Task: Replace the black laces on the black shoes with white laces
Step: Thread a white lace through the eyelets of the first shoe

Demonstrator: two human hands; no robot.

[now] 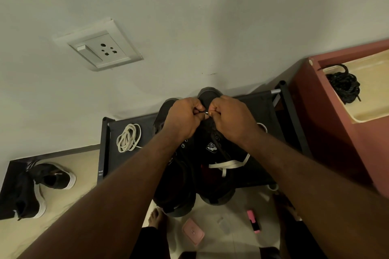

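Note:
Two black shoes stand side by side on a black rack (pixel 126 124), toes toward the wall: the left shoe (pixel 176 176) and the right shoe (pixel 212 166). My left hand (pixel 183 118) and my right hand (pixel 229 118) meet over the right shoe's front eyelets and pinch the tip of a white lace between them. The lace's loose white end (pixel 229 165) trails across that shoe's opening. A coiled white lace (pixel 128 137) lies on the rack to the left. A bundle of black laces (pixel 343 86) lies in a cream tray at the right.
A red-brown cabinet (pixel 328 132) with the cream tray (pixel 370 111) stands right of the rack. Another pair of black sneakers with white soles (pixel 40 185) lies on the floor at left. Pink items (pixel 192 231) lie on the floor near my bare foot (pixel 154 216). A wall socket (pixel 101 49) is above.

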